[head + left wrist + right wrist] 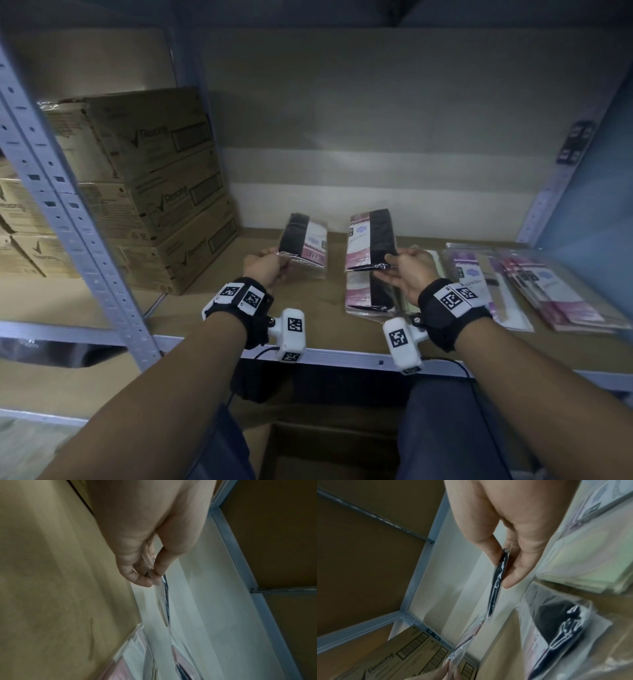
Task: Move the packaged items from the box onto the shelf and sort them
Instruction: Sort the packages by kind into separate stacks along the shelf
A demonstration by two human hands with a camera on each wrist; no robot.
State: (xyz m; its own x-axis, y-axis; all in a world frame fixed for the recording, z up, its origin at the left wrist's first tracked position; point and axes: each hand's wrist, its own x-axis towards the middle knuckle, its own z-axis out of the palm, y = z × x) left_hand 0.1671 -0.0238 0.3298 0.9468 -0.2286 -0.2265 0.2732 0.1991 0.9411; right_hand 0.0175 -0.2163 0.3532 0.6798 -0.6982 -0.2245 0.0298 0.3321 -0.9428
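Note:
My left hand (270,265) pinches the near edge of a clear packet (303,241) with black cloth and a pink-white card, held just above the shelf board (191,308). In the left wrist view thumb and fingers (145,580) pinch the packet's clear film (163,599). My right hand (400,270) grips a second black-and-pink packet (370,240) by its lower edge, tilted up; seen edge-on as the dark packet (498,582) in the right wrist view. Under it lies a like packet (368,294) flat on the shelf, the lying packet (556,632) also showing there.
Stacked brown Rexona cartons (164,192) fill the shelf's left side. Rows of pale and pink packets (534,287) lie to the right. A grey upright (68,212) stands at the left. An open cardboard box (329,452) sits below between my legs.

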